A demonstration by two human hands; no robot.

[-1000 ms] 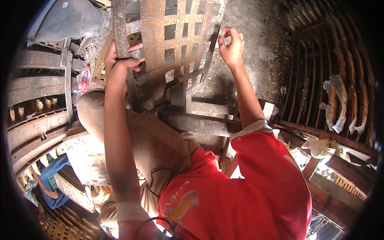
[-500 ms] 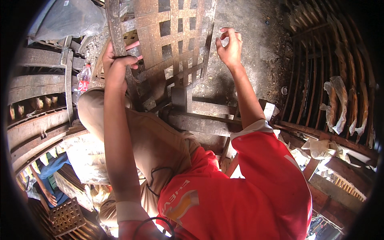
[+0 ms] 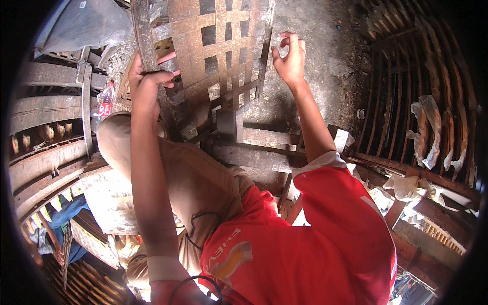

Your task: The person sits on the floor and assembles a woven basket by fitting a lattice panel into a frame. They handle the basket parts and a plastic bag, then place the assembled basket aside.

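Observation:
A rusty metal lattice panel (image 3: 213,56) of flat crossed strips stands tilted in front of me. My left hand (image 3: 145,81) is closed around its left edge bar. My right hand (image 3: 291,58) is raised beside the panel's right edge, fingers curled on a small pale piece that I cannot make out clearly. My red shirt and tan trousers fill the lower middle of the view.
Rusty flat bars and beams (image 3: 254,152) lie under the panel on a dusty concrete floor (image 3: 330,66). A plastic bottle (image 3: 105,101) with a red label stands at the left. Curved metal racks (image 3: 422,101) with crumpled plastic (image 3: 427,132) are at the right; stacked lattice panels (image 3: 46,168) at the left.
The lattice panel has shifted up and left in view, with my left hand still on its edge. My right hand stays raised near the panel's right edge.

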